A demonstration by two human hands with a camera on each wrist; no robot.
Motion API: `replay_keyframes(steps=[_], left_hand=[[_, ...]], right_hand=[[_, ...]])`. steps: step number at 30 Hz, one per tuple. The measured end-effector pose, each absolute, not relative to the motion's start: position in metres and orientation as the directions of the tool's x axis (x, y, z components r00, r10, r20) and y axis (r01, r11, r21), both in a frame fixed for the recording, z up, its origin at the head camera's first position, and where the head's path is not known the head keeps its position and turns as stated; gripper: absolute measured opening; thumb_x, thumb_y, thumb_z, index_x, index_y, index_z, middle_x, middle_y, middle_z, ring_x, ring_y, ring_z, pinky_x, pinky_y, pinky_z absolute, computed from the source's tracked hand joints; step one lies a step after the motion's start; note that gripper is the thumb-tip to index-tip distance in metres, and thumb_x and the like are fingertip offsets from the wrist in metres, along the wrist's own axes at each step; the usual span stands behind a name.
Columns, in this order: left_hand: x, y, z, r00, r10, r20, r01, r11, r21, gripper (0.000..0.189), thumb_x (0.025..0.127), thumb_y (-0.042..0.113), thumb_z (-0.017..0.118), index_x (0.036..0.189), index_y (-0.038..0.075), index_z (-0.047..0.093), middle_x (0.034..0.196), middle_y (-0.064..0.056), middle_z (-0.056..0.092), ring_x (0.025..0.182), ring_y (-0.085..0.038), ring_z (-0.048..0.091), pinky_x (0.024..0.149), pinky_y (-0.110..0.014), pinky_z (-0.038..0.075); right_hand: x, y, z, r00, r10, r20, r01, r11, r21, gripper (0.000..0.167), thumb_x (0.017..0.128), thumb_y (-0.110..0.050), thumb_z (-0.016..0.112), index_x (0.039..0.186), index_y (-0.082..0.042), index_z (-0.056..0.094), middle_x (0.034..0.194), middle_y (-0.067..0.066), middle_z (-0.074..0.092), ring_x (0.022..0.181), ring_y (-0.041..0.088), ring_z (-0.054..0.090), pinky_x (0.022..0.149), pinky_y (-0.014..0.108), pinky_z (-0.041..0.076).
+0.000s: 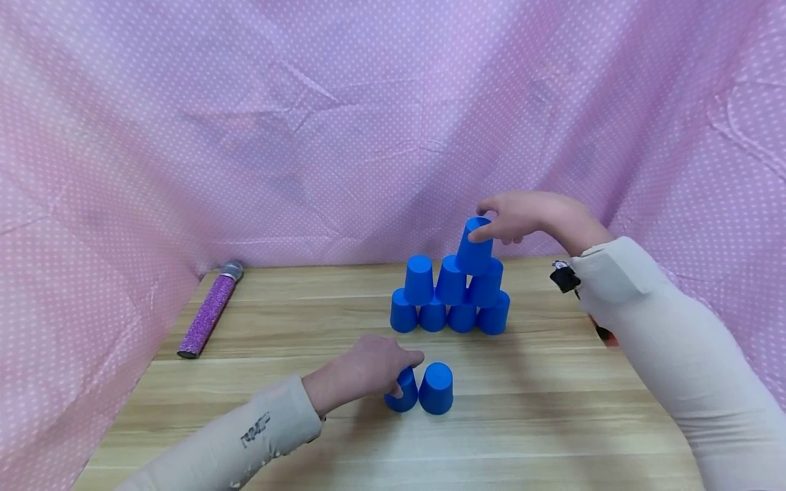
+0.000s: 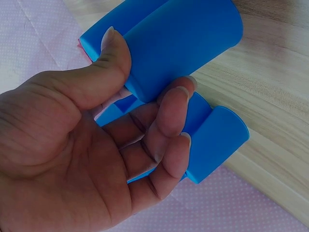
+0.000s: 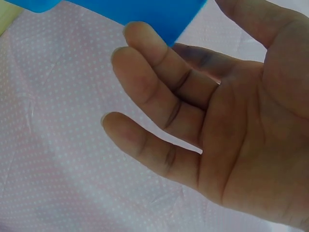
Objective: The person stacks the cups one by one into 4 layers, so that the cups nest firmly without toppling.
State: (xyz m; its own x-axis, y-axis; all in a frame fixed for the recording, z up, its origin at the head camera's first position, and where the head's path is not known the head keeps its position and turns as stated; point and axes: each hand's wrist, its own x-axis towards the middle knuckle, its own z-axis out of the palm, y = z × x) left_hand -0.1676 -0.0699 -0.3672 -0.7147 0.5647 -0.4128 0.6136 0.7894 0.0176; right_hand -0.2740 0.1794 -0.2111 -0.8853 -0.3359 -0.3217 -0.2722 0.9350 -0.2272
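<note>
Blue cups stand upside down in a stack; the bottom row has several, such as the bottom-left cup, and the second row has three, its left one at the side. My right hand pinches a blue cup near its top, over the two right cups of the second row. Whether that cup bears fully on them I cannot tell. Nearer to me, my left hand grips another upside-down blue cup between thumb and fingers. Just right of it stands one more blue cup, close beside it.
A purple glittery microphone lies at the left of the wooden table. Pink dotted cloth hangs behind and at both sides. A dark and red object is partly hidden under the right forearm.
</note>
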Motion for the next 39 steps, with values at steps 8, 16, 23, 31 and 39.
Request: replay_keyframes(steps=[8,16,23,31,39], left_hand=[[-0.167,-0.070,-0.368,-0.714,0.561,-0.420,0.618,0.786,-0.001,0.046,0.082,0.036,0.080,0.123,0.033,0.058,0.089,0.005,0.071,0.072,-0.011,0.057,0.061,-0.022,0.049],[-0.166,-0.070,-0.369,-0.714,0.558,-0.423,0.617,0.787,-0.003,0.045,0.082,0.037,0.080,0.121,0.032,0.058,0.084,0.005,0.069,0.069,-0.010,0.056,0.061,-0.022,0.049],[-0.167,-0.070,-0.368,-0.712,0.562,-0.421,0.618,0.786,0.003,0.045,0.082,0.037,0.080,0.122,0.032,0.059,0.084,0.006,0.069,0.069,-0.011,0.056,0.063,-0.022,0.050],[-0.169,-0.071,-0.367,-0.718,0.542,-0.437,0.609,0.793,-0.016,0.056,0.082,0.037,0.080,0.132,0.035,0.057,0.088,0.005,0.070,0.073,-0.012,0.056,0.064,-0.023,0.050],[-0.168,-0.071,-0.368,-0.721,0.556,-0.414,0.614,0.789,-0.010,0.050,0.082,0.039,0.080,0.126,0.032,0.059,0.084,0.006,0.068,0.069,-0.011,0.055,0.061,-0.022,0.048]], right_hand=[[-0.247,0.194,-0.190,-0.925,-0.331,-0.189,-0.297,0.936,-0.187,0.079,0.097,-0.058,0.054,0.155,-0.008,0.033,0.125,0.023,0.066,0.107,0.035,0.067,0.089,0.060,0.052],[-0.185,0.188,-0.198,-0.920,-0.393,-0.007,-0.392,0.917,-0.070,0.069,0.095,-0.056,0.060,0.151,-0.020,0.043,0.087,-0.003,0.068,0.070,0.013,0.059,0.056,0.031,0.048],[-0.150,0.168,-0.261,-0.807,-0.588,0.054,-0.590,0.807,-0.020,0.056,0.091,-0.052,0.068,0.137,-0.020,0.061,0.094,-0.003,0.075,0.075,0.010,0.067,0.052,0.025,0.048],[-0.148,0.146,-0.329,-0.712,-0.698,-0.076,-0.683,0.713,-0.156,0.046,0.091,-0.045,0.071,0.128,-0.019,0.067,0.090,-0.006,0.075,0.068,0.002,0.062,0.059,0.017,0.049],[-0.155,0.133,-0.361,-0.754,-0.630,-0.185,-0.595,0.775,-0.213,0.055,0.088,-0.050,0.072,0.131,-0.017,0.064,0.088,-0.004,0.074,0.063,0.004,0.054,0.055,0.020,0.044]])
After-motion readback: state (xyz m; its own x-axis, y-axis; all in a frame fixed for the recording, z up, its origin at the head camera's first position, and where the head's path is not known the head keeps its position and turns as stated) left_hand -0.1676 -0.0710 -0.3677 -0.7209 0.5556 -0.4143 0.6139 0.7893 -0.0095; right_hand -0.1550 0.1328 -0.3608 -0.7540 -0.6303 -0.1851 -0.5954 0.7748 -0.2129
